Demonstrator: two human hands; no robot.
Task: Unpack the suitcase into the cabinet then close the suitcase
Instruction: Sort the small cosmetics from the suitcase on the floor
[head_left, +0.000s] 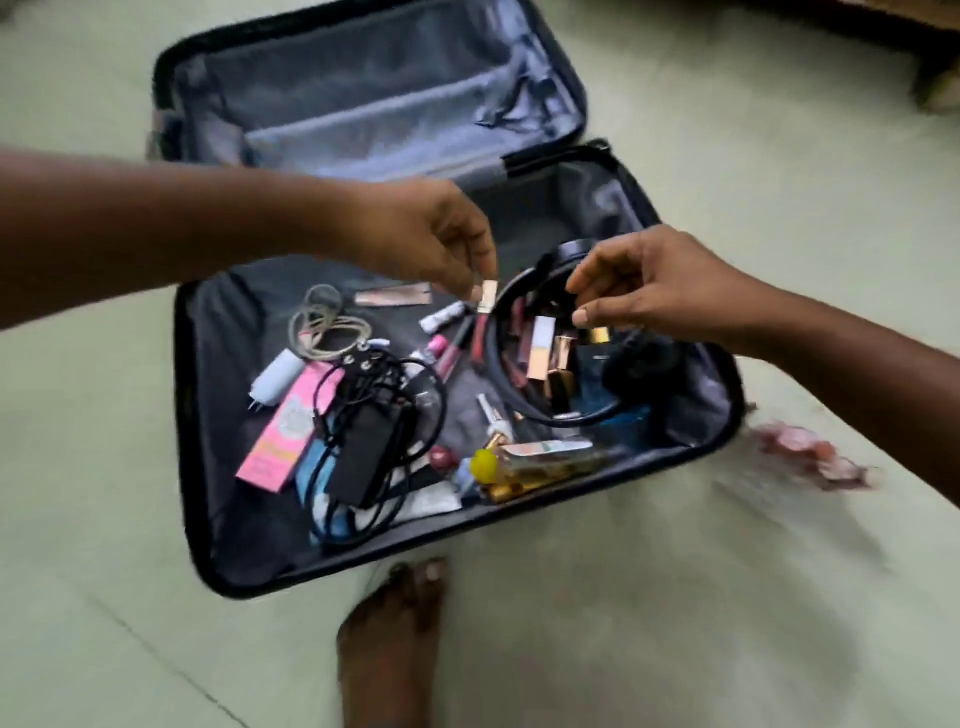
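Observation:
A black suitcase (202, 415) lies open on the floor, its grey-lined lid (374, 93) flat behind it. Loose items fill the near half: a pink box (288, 426), a black charger with coiled cable (363, 447), a white plug (278, 374), hair ties (327, 327), a yellow-capped bottle (535, 462) and lip glosses. A round black pouch (501, 374) holds several lipsticks. My left hand (431, 234) pinches a gold-capped lip gloss (485, 304) just left of the pouch rim. My right hand (644, 283) grips the pouch's upper rim.
My bare foot (389, 639) stands on the pale green floor just in front of the suitcase. A pink crumpled thing (810, 454) lies on the floor to the right. A brown furniture edge (935, 78) shows at the top right.

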